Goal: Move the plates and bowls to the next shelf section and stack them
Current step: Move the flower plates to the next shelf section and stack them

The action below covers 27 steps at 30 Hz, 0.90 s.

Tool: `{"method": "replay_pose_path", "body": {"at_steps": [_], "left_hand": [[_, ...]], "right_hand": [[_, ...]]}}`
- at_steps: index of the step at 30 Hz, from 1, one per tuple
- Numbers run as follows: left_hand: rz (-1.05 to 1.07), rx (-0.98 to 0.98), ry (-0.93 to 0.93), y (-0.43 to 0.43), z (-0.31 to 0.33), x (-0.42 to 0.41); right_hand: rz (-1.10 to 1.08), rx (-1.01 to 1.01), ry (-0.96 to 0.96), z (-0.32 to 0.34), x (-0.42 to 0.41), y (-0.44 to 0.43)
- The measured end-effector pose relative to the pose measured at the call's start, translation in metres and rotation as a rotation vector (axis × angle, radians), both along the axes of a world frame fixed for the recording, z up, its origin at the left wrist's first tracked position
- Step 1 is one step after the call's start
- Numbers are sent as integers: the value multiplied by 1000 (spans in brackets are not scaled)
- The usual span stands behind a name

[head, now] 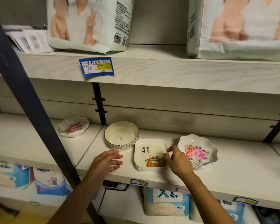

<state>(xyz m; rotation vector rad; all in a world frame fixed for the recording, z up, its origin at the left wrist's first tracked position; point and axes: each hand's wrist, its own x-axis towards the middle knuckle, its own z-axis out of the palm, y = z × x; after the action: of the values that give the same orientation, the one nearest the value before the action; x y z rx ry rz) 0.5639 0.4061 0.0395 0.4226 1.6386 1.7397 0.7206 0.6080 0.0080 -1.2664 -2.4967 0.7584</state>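
On the middle shelf (233, 172) stands a stack of square white plates (149, 152) with a printed bowl picture. To its right is a stack of scalloped flower plates (199, 151). Behind and to its left sits a stack of round cream bowls (121, 135). A smaller stack of flower dishes (73, 126) lies in the shelf section further left. My left hand (106, 162) hovers open just left of the square plates, fingers straight. My right hand (176, 159) is at the right edge of the square plates, fingers loosely spread, holding nothing.
A dark slanted metal post (31, 102) crosses the left side in front of the shelves. Large white packs (90, 23) stand on the upper shelf, which carries a blue price label (96, 66). Tissue packs (166, 201) fill the shelf below.
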Motion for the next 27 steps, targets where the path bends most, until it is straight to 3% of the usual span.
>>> {"method": "replay_pose_path", "body": {"at_steps": [10, 19, 27], "left_hand": [[-166, 107, 138, -37, 14, -13], [-173, 134, 216, -111, 27, -76], [-239, 85, 199, -202, 35, -187]], "right_hand": [[200, -221, 498, 59, 34, -86], [185, -229, 569, 69, -38, -172], [195, -268, 630, 70, -153, -273]]}}
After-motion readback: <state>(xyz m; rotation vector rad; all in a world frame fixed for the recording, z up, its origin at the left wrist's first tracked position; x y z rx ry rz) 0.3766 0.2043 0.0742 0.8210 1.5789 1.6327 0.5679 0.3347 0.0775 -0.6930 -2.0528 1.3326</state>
